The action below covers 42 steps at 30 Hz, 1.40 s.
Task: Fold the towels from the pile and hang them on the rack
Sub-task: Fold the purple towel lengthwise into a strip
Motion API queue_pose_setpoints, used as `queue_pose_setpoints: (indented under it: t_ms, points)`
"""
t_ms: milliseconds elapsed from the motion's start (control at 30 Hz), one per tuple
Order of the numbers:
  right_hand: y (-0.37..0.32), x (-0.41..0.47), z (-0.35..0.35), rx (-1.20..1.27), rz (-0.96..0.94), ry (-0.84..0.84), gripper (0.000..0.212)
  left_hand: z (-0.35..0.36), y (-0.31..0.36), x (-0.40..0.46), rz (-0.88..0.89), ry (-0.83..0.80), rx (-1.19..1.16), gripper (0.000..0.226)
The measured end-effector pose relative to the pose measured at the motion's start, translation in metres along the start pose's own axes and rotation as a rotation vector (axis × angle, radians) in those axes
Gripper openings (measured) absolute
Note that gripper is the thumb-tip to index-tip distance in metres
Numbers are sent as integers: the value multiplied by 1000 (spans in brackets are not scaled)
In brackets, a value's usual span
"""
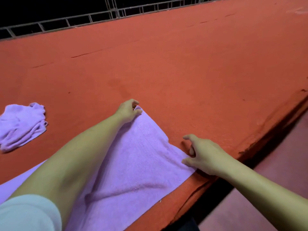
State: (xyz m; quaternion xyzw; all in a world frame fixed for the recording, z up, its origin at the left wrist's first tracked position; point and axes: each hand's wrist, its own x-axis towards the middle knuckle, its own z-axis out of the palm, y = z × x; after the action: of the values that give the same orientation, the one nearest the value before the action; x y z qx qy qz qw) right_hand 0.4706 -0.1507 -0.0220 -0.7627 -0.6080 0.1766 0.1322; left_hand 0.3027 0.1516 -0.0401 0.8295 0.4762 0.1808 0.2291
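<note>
Fig.: Lilac towel (133, 164) spread flat along the near edge of the red surface (183, 64), its short end toward the surface's right edge. Left hand (128, 110) reaches to the towel's far corner, thumb & fingers pinching it. Right hand (205, 155) sits at the near corner by the surface's near edge; thumb on the cloth, index stretched out clear of it, other fingers loosely curled, not yet closed on anything. Pile of lilac towels (21, 125), crumpled, lies well apart at the left edge. Metal railing (66, 22) runs behind the far edge; whether it is the rack cannot be told. Handling (judged): terry cloth, light, soft, limp, w/ no stiffness, so it sags & wrinkles unless both corners are lifted together; grippy, unlikely to slip. Best hold: the two corners of the short end, pinched, then carried over to the opposite end for the 1st fold.
</note>
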Motion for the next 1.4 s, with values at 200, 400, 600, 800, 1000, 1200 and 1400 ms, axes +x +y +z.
queue_pose_setpoints:
  t_ms: [200, 400, 600, 800, 1000, 1200, 1400]
  points:
    - [3, -14, -10, 124, 57, -88, 69, 5, 9, 0, 1, 130, -149, 29]
    - [14, -17, -13, 534, 122, -68, 72, 3, 11, 11, 26, 165, -214, 22]
    - [31, -9, -18, 691, 191, 51, 76, 1, 14, 31, 41, 167, -240, 20]
    - [48, 1, -34, 585, 184, 186, 72, -1, 41, 67, 87, 158, -264, 20]
    - [65, 4, -31, 190, 161, 146, 68, 43, 40, 87, 42, 71, -109, 23]
    - [73, 4, -31, 127, 128, 159, 64, 46, 39, 77, 71, 234, 49, 27]
    - [42, 12, -28, 149, 20, 228, 48, -2, 16, 20, 64, 272, 151, 29]
